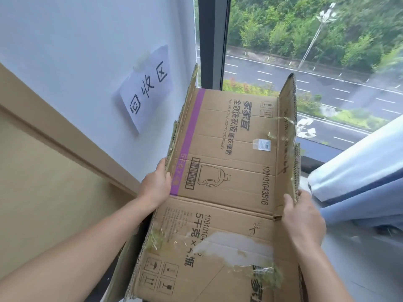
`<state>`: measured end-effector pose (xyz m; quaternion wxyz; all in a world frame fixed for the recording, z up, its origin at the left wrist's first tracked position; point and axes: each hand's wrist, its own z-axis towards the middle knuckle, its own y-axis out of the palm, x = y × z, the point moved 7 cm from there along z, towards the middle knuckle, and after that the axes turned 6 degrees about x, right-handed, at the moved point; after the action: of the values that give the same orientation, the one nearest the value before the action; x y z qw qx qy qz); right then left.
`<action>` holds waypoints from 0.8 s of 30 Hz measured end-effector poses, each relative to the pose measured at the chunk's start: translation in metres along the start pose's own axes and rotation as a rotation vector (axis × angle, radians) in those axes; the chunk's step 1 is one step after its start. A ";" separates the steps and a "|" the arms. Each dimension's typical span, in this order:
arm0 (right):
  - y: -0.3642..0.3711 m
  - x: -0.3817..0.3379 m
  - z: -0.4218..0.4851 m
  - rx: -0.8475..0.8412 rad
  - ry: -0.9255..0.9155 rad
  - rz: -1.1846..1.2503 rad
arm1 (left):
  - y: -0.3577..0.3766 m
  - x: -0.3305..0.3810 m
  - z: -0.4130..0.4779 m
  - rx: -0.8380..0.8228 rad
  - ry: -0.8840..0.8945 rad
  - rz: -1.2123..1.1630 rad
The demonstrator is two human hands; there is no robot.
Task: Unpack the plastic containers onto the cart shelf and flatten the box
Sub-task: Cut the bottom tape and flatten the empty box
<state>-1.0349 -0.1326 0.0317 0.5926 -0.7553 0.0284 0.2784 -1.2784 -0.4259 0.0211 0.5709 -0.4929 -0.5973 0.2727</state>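
Your left hand [156, 184] and right hand [303, 216] each pinch a side edge of the cardboard box [229, 171], thumbs on its printed face, likely to keep it pressed flat. You hold it up just right of the paper sign [146, 90].

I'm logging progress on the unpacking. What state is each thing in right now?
cardboard box: flattened, side flaps standing up, tape remnants on.
left hand: grips the box's left edge.
right hand: grips the box's right flap.
paper sign: stuck on the wall, tilted.
curtain: bunched at the right.
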 end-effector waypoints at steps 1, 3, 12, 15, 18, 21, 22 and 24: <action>0.018 -0.001 0.008 -0.006 -0.002 -0.001 | 0.014 -0.009 0.015 -0.003 -0.002 0.004; 0.056 0.002 0.023 -0.002 0.002 -0.014 | 0.043 -0.026 0.045 -0.013 0.003 0.013; 0.249 0.021 0.072 0.035 0.028 0.005 | 0.182 -0.107 0.166 -0.005 0.058 0.020; 0.304 0.034 0.081 0.048 0.030 0.025 | 0.222 -0.131 0.191 0.001 0.065 0.030; 0.353 0.049 0.089 0.046 0.037 0.036 | 0.263 -0.154 0.210 0.005 0.070 0.036; 0.391 0.060 0.091 0.075 0.022 0.059 | 0.297 -0.179 0.221 0.031 0.061 0.015; 0.402 0.064 0.090 0.082 0.019 0.062 | 0.307 -0.187 0.222 0.041 0.054 -0.002; 0.420 0.069 0.088 0.096 0.008 0.066 | 0.323 -0.206 0.221 0.056 0.042 -0.026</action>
<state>-1.1675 -0.1567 -0.3820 0.6185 -0.7258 0.0689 0.2931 -1.4270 -0.4407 -0.3946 0.6003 -0.4745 -0.5837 0.2716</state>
